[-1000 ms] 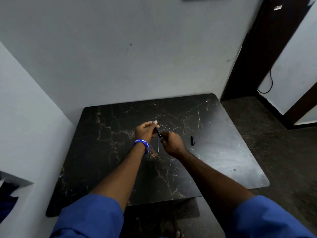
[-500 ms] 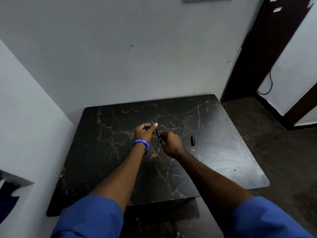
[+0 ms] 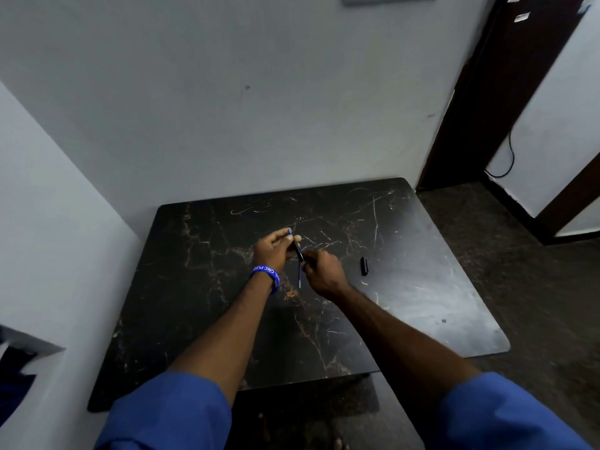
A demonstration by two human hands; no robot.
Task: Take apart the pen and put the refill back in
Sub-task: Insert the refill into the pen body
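My left hand (image 3: pixel 272 250) pinches the upper part of the dark pen barrel (image 3: pixel 298 251), and the barrel's blue end (image 3: pixel 289 232) sticks out above my fingers. My right hand (image 3: pixel 321 271) is closed on the barrel's lower end, so both hands meet over the middle of the black marble table (image 3: pixel 422 287). A thin blue refill (image 3: pixel 299 277) shows just below the barrel, between my wrists. I cannot tell whether it lies on the table or is held. The black pen cap (image 3: pixel 364 266) lies on the table to the right of my right hand.
The table stands in a corner, with white walls at the back (image 3: pixel 259 125) and on the left (image 3: pixel 48 222). A dark door frame (image 3: pixel 480 108) and a dark floor (image 3: pixel 535 303) are to the right. A blue wristband (image 3: pixel 268 274) is on my left wrist.
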